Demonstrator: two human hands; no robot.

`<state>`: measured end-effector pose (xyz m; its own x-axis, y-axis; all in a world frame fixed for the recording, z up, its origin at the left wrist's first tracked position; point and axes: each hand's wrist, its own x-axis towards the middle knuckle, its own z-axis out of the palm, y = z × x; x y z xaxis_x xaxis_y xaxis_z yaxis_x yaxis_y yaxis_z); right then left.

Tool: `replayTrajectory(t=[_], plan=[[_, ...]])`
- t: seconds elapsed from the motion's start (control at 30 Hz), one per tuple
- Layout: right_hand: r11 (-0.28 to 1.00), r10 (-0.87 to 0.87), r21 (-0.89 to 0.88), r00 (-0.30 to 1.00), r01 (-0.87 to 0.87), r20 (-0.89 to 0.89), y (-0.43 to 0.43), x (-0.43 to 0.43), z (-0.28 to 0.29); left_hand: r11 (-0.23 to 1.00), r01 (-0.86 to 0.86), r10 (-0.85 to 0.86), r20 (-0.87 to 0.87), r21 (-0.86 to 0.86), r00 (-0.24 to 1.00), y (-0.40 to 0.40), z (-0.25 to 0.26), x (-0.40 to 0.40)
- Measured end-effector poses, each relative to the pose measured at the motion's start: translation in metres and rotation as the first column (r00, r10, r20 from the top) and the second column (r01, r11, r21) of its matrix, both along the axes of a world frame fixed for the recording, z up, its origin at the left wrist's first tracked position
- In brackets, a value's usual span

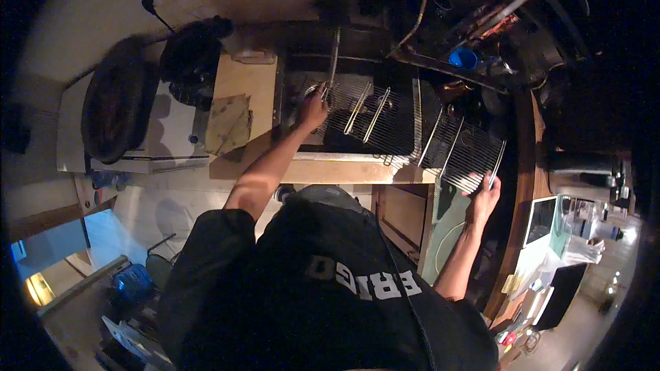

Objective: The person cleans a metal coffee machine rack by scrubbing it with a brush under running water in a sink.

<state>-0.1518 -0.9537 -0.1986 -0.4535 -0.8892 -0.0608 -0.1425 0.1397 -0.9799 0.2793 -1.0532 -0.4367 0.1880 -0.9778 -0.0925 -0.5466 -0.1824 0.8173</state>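
A long wire rack (394, 113) with thin parallel bars lies slanted over a dark sink-like basin (301, 74) and stretches past its right side. My left hand (315, 108) is at the rack's left end, near a flexible metal hose or spout (335, 56); its fingers are bent, but whether they grip the rack, the spout or neither is hard to tell. My right hand (485, 190) is closed on the rack's right end, near a raised metal bar. Several raised rods cross the rack between the hands.
A wooden board (262, 80) with a stained brown sheet (229, 122) adjoins the basin on the left. A pale wooden edge (330, 169) runs in front. A blue cup (462, 57) stands at the back right. Dark oval objects (116, 103) stand farther left.
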Motion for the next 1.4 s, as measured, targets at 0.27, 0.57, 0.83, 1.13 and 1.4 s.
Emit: replayTrajectory(t=[0.27, 0.57, 0.83, 1.13, 1.4], plan=[[0.996, -0.031, -0.077, 0.999, 0.034, 0.042, 0.025, 0.021, -0.031, 0.990, -0.108, 0.119, 0.130, -0.092, 0.984, -0.029, 0.018, -0.035], [0.996, 0.034, 0.084, 0.993, -0.044, 0.117, 0.007, 0.109, -0.071, 0.939, -0.232, 0.188, -0.187, -0.252, 0.964, 0.032, -0.021, -0.017], [0.996, 0.008, 0.086, 0.956, -0.035, 0.292, -0.001, 0.144, -0.054, 0.902, -0.389, 0.352, -0.204, -0.186, 0.914, 0.030, -0.057, -0.002], [0.986, 0.149, -0.081, 0.986, -0.143, 0.074, 0.035, 0.138, -0.064, 0.796, -0.222, 0.605, -0.736, 0.563, 0.304, 0.030, -0.072, -0.011], [0.946, 0.304, -0.120, 0.953, -0.300, 0.014, 0.042, 0.076, -0.089, 0.784, 0.003, 0.568, -0.720, 0.621, 0.398, 0.032, -0.031, -0.020]])
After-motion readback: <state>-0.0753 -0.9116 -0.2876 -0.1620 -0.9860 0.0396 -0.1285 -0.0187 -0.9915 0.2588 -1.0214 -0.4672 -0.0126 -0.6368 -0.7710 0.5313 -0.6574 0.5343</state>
